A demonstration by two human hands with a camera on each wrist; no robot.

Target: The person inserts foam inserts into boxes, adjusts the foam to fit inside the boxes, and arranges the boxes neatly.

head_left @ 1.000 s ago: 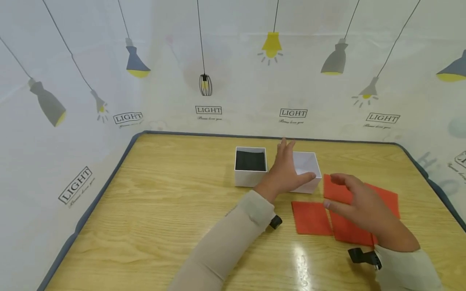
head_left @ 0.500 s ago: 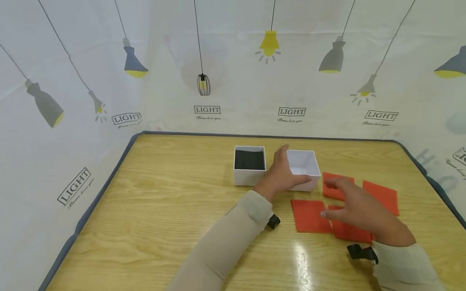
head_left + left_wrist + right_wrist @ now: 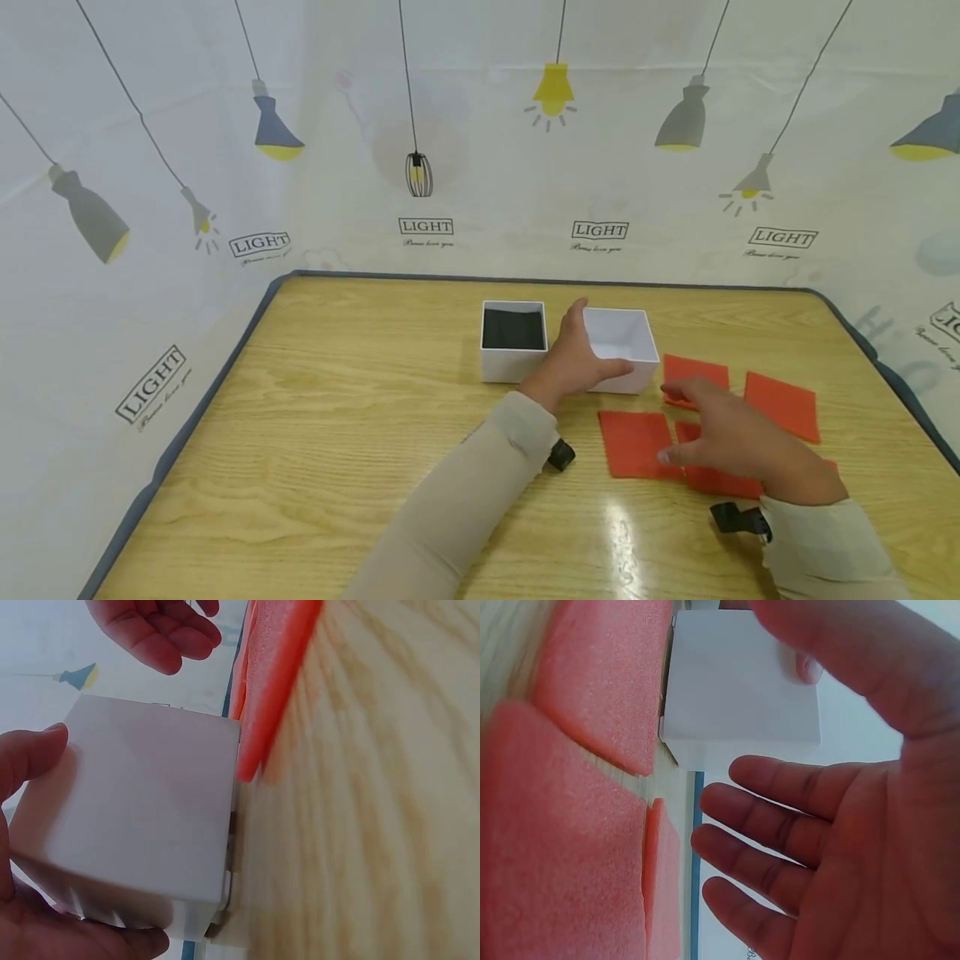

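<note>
Toward the worktop's (image 3: 337, 400) far edge, the box (image 3: 142, 799) is best steadied by the gripping left hand (image 3: 572, 360), right hand (image 3: 731, 429) spread empty.

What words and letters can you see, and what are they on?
"LIGHT": several times, on the lamp-print wall sheet.
"love you": script underneath, same sheet; the word before it is too blurred.
"H": big and pale, on the sheet's right side.
None visible on the white boxes.
</note>
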